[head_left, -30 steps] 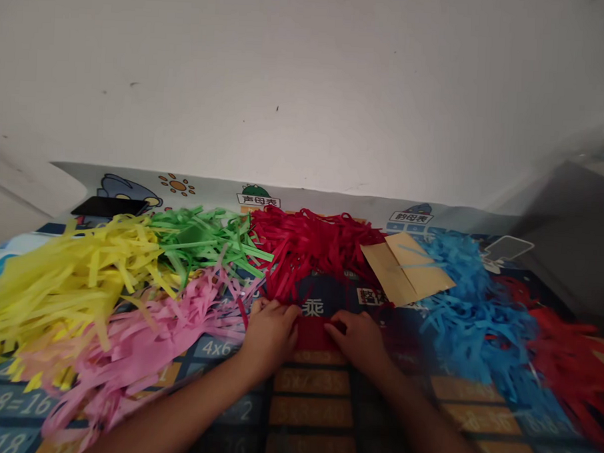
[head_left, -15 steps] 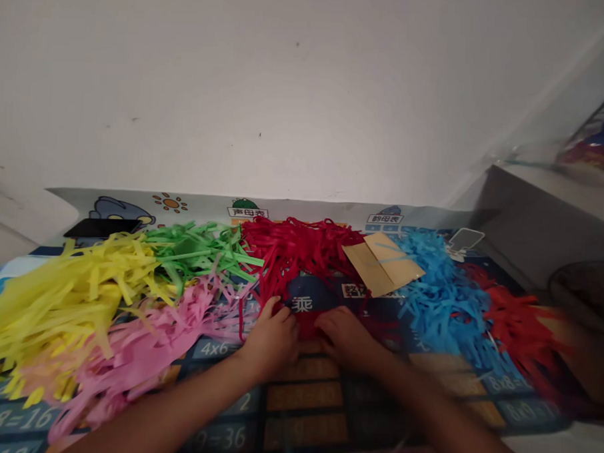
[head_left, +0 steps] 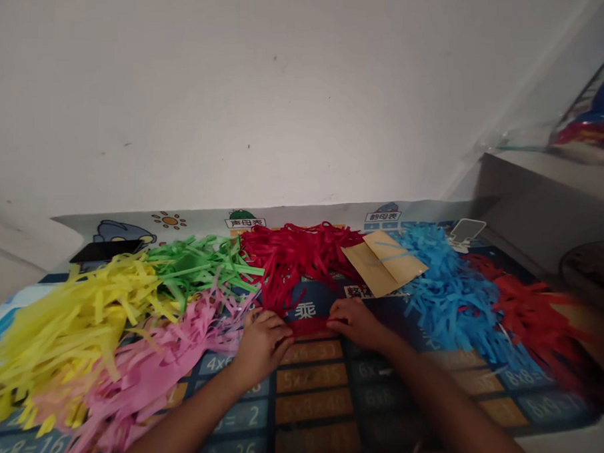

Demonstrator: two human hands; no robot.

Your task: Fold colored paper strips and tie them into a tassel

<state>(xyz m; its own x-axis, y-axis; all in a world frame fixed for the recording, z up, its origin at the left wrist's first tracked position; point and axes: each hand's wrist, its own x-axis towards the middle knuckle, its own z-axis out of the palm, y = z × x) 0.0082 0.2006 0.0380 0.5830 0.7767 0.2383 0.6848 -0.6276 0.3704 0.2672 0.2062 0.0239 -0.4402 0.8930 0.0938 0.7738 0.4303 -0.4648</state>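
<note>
Between my two hands a dark red strip (head_left: 310, 327) stretches flat, just above the printed mat (head_left: 320, 381). My left hand (head_left: 266, 338) has its fingers curled on the strip's left end. The fingers of my right hand (head_left: 352, 322) pinch its right end. Behind my hands lies a heap of crimson shredded strips (head_left: 301, 246), and some of them hang down towards my left hand. A folded tan paper piece (head_left: 384, 263) rests just behind my right hand.
Yellow (head_left: 77, 323), green (head_left: 200, 265) and pink (head_left: 156, 360) shredded heaps spread at the left, with a black flat object (head_left: 105, 250) behind. Blue (head_left: 444, 293) and red-orange (head_left: 533, 317) heaps lie right, near a small white-framed item (head_left: 466, 230). A wall (head_left: 287, 106) rises behind.
The view has shifted and tilted a little. The red strip between my hands looks straighter, and the loose red strands beside my right hand no longer show there.
</note>
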